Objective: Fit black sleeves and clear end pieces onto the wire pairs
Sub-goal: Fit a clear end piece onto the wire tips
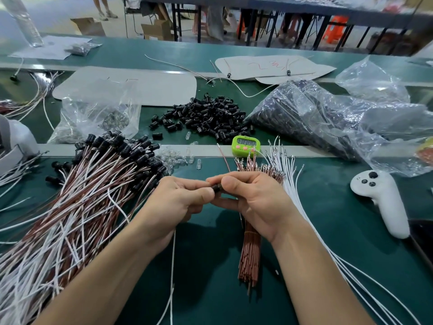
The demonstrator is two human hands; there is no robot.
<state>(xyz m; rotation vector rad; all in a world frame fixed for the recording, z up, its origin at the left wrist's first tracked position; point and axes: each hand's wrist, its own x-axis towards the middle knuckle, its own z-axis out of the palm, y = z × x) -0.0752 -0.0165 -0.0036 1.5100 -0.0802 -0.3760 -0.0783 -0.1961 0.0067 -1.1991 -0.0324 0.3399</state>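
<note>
Pinching a black sleeve (217,188) between fingers (206,192) of left hand (180,202) and right hand (255,202); risking a bent white wire (173,254) end if pushed askew, or a drop among loose sleeves (206,116).

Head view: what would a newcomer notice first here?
Dead centre, the left hand and right hand pinch one black sleeve between their fingertips. To the left sprawls a heap of brown and white wire pairs already capped in black. Beyond the hands lies a pile of loose black sleeves beside a bright green timer.
</note>
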